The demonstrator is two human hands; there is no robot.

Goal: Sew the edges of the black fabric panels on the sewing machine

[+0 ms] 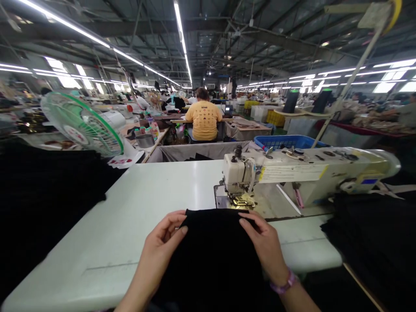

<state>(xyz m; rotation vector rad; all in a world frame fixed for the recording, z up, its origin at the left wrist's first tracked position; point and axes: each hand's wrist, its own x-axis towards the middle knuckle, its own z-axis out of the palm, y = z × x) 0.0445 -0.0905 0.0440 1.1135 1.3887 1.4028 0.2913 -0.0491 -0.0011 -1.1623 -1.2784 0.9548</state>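
A piece of black fabric (217,255) hangs between my hands, its top edge held roughly level. My left hand (164,240) pinches the upper left corner between thumb and fingers. At the upper right corner my right hand (261,240) is closed on the cloth in the same way; a purple band circles that wrist. Just beyond the fabric's top edge stands a sewing machine (238,175), its needle area above a metal plate. The lower part of the cloth drops toward me over the near side of the pale table (156,195).
Black fabric piles (48,208) rise at the left, with another dark pile (373,234) at the right. A green-rimmed fan (84,123) stands at the table's far left. Behind the machine is a blue basket (286,141). A person in a yellow shirt (204,119) sits ahead, back turned.
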